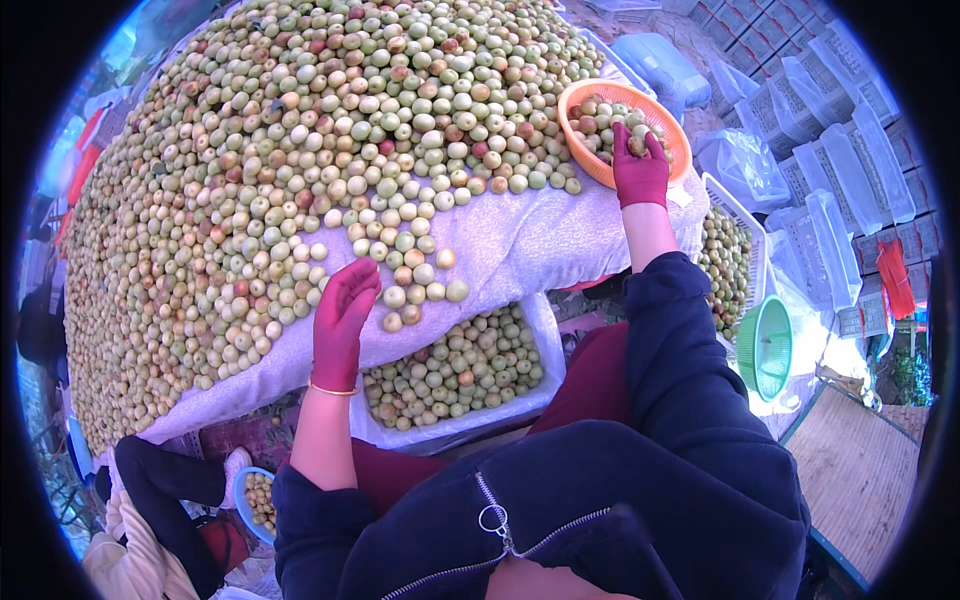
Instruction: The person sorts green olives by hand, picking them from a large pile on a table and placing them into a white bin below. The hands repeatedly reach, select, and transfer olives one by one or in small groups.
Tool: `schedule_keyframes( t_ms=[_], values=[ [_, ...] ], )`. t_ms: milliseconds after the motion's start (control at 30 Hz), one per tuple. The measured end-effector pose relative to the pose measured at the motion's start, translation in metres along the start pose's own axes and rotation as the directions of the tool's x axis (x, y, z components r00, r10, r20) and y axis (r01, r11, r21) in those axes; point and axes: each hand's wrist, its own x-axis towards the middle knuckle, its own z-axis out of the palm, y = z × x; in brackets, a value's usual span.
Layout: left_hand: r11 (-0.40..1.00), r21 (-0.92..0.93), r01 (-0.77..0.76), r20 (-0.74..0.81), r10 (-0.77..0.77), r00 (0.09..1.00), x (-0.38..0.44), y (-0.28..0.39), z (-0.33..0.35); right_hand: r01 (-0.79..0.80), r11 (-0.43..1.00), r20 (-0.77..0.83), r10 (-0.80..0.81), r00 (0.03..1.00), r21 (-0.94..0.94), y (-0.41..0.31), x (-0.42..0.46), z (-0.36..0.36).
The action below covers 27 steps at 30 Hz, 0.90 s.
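A huge heap of small round green and reddish fruits (360, 112) lies on a pale padded cloth (525, 232). My left hand (345, 322), in a thin dark-red glove, is at the heap's near edge, fingers loosely curled, with no fruit visible in it. My right hand (641, 165), gloved the same, is over an orange plastic basket (679, 146) at the upper right, its fingers around a fruit (637, 145). More fruits lie in that basket. Below the cloth's edge, between my hands, a lined crate (551, 337) holds many of the same fruits.
At the right are a white crate of fruits (759, 255), a green plastic basket (765, 349), stacked grey crates with plastic liners (817, 157) and a wooden board (855, 472). A co-worker's bent leg (165, 472) and a blue basin of fruits (244, 506) are at the lower left.
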Motion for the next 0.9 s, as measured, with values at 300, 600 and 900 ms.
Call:
schedule_keyframes(
  t_ms=[300,600,900],
  values=[
    [0.999,-0.032,0.025,0.021,-0.024,0.999,0.004,0.000,0.002,0.094,0.993,-0.057,-0.098,0.994,-0.065,0.003,-0.006,0.002],
    [0.877,0.429,-0.214,0.051,0.214,0.976,0.005,-0.006,-0.007,0.092,0.736,-0.068,-0.184,0.981,-0.671,0.029,-0.038,0.038],
    [0.262,0.844,-0.467,0.482,0.011,0.876,-0.015,-0.032,-0.005,0.850,-0.063,0.611,0.667,0.426,-0.523,0.163,-0.155,0.032]
  ],
)
